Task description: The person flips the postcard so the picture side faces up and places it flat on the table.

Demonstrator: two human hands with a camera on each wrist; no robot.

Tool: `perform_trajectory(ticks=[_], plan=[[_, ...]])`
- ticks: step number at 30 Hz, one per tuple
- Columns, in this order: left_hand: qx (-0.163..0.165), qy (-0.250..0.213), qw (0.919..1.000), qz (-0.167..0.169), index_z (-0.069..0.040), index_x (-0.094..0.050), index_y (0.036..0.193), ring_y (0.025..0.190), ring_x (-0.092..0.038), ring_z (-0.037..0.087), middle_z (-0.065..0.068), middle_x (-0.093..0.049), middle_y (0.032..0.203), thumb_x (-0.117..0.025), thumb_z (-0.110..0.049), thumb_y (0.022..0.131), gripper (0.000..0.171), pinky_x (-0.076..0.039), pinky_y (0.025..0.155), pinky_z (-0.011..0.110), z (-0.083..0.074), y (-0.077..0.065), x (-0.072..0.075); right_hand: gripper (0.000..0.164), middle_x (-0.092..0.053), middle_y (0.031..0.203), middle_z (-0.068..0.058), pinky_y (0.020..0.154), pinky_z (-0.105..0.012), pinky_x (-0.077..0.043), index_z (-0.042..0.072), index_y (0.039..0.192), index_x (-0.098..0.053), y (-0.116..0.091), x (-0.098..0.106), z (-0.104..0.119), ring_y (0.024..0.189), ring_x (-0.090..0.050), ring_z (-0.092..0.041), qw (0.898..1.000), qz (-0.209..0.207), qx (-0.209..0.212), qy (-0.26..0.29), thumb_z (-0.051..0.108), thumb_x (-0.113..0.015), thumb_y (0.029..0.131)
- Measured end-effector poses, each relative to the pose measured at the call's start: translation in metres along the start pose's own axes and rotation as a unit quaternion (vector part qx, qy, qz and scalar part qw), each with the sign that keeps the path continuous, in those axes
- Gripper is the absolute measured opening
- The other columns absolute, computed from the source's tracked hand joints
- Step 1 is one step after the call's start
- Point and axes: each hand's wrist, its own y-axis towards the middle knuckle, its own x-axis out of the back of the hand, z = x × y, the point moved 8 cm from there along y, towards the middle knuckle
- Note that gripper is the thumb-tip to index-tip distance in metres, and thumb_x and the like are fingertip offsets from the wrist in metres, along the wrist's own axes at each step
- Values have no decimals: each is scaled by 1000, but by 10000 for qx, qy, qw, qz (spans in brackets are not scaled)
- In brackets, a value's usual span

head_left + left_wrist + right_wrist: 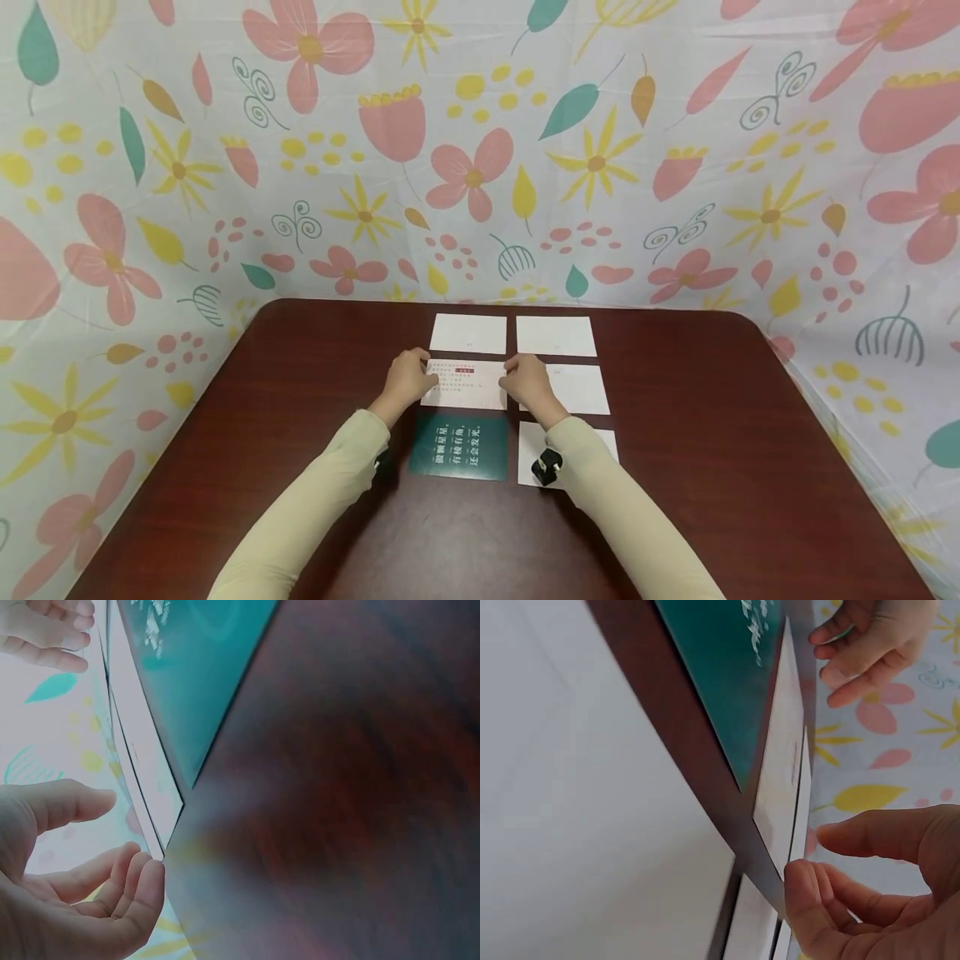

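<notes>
A pale pink card [465,387] printed with small rows of text and a red block lies flat in the middle of the left column of cards. My left hand [408,377] is at its left edge, fingertips right by the border. At the opposite edge is my right hand [527,379], partly over the gap to the neighbouring white card [577,387]. Both wrist views show thumb and fingers apart and loosely bent, with nothing pinched between them. Directly below the pink card lies a dark green card [459,450] with white Chinese characters.
Two white cards, one at the back left [468,333] and one at the back right [555,335], form the far row. A third white card [528,442] lies partly under the right forearm. The dark red-brown table [300,367] meets a floral cloth [480,250] behind.
</notes>
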Motion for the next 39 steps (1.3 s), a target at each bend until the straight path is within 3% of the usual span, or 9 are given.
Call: perform_trajectory(ticks=[6, 11, 16, 24, 27, 32, 39], plan=[[82, -531, 9985, -64, 5, -62, 118, 74, -53, 24, 13, -59, 89, -68, -8, 85, 36, -47, 66, 35, 0, 9, 2, 26, -63, 93, -16, 68, -36, -50, -7, 111, -64, 11, 8, -3, 78, -60, -26, 9993, -5, 60, 374, 5, -61, 88], [160, -1123, 9935, -134, 6, -60, 122, 91, -57, 31, 19, -61, 104, -65, -8, 88, 37, -51, 77, 41, -1, 20, 4, 33, -62, 104, -19, 79, -39, -52, -8, 121, -59, 25, 11, -2, 97, -61, -32, 9962, -40, 92, 862, 6, -59, 91], [425, -1825, 9820, -223, 5, -56, 128, 106, -57, 35, 21, -58, 117, -62, -7, 90, 40, -49, 88, 44, 2, 33, 3, 39, -57, 121, -22, 93, -41, -49, -8, 130, -53, 42, 10, -4, 116, -54, -34, 9871, 87, -69, 1595, 6, -56, 93], [707, -2705, 9598, -261, 6, -45, 137, 119, -49, 36, 24, -50, 130, -58, -6, 93, 47, -44, 98, 44, 12, 53, -5, 53, -43, 141, -25, 105, -43, -39, -8, 143, -37, 57, 1, -13, 132, -40, -36, 9783, 373, -365, 2003, 8, -53, 94], [752, -2776, 9576, -168, 6, -41, 140, 124, -46, 37, 24, -46, 135, -57, -7, 94, 51, -42, 101, 45, 15, 55, -8, 56, -37, 145, -25, 108, -43, -35, -7, 145, -32, 58, -5, -15, 136, -35, -35, 9768, 522, -442, 2029, 10, -52, 96], [758, -2596, 9627, 37, 4, -35, 144, 129, -42, 37, 23, -41, 141, -55, -9, 95, 55, -40, 103, 46, 16, 57, -13, 57, -34, 148, -24, 109, -45, -34, -6, 146, -29, 58, -11, -15, 137, -32, -35, 9780, 653, -453, 1930, 13, -50, 97], [729, -2502, 9653, 158, 6, -34, 144, 129, -42, 38, 26, -41, 141, -54, -8, 95, 55, -41, 102, 45, 7, 56, -16, 56, -37, 146, -24, 108, -44, -35, -5, 146, -31, 62, -14, -13, 135, -35, -35, 9802, 664, -446, 1810, 14, -50, 97]])
